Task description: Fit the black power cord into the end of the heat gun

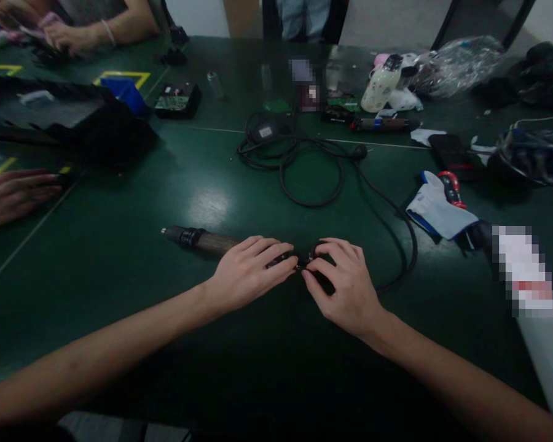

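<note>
The long brown-black cylindrical tool (pixel 215 243) extends leftward from the left hand (pixel 252 270), clamped on it; the right hand (pixel 348 283) seems pinching its rear end.

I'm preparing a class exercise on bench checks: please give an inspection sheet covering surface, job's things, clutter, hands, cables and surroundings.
Surface: green table, with a patch of glare.
Job's things: dark screwdriver-like tool, tip pointing left.
Clutter: white and blue cloth item, patterned bottle, clear plastic, circuit board.
Hands: left hand holds the tool's rear; right hand has its fingers there too, grip unclear.
Cables: black cable, loosely looped; plug lying on the table.
Surroundings: another person's hand at left edge; an arm upper left.
</note>
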`<state>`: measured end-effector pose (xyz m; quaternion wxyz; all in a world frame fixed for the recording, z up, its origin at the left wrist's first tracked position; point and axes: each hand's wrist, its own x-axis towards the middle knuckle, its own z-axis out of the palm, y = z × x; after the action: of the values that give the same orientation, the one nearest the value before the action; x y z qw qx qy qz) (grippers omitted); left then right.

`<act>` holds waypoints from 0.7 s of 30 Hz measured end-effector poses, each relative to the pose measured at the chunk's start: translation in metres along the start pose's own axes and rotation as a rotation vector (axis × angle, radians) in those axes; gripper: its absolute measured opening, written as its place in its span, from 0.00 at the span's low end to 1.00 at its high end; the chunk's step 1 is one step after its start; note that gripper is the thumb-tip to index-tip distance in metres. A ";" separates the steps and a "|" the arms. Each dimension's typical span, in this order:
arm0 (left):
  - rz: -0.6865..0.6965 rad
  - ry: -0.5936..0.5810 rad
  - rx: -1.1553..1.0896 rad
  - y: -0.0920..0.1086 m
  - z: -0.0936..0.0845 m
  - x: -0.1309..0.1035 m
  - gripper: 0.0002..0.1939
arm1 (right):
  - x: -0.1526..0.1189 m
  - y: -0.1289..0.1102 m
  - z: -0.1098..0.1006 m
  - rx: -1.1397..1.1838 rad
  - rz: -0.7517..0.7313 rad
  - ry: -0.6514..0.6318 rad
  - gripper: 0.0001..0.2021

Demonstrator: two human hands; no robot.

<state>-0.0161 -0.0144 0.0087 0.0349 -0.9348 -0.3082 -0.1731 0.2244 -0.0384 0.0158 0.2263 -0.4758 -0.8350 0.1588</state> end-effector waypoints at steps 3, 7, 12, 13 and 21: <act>-0.007 0.003 -0.008 -0.001 0.001 0.001 0.13 | 0.000 0.001 0.000 0.024 -0.011 -0.008 0.05; -0.007 -0.011 -0.008 0.000 0.001 0.000 0.13 | 0.000 0.005 0.000 0.109 -0.050 0.010 0.04; -0.012 -0.020 -0.003 -0.001 0.001 0.000 0.13 | 0.000 0.005 0.001 0.158 -0.070 0.028 0.05; -0.012 -0.019 -0.004 -0.001 0.001 0.000 0.13 | 0.000 0.004 0.001 0.148 -0.068 0.031 0.05; -0.037 -0.011 -0.005 0.001 0.002 -0.001 0.13 | 0.002 0.004 -0.002 0.015 -0.032 -0.047 0.08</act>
<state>-0.0157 -0.0150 0.0069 0.0275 -0.9300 -0.3252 -0.1691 0.2268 -0.0344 0.0161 0.2127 -0.4569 -0.8462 0.1728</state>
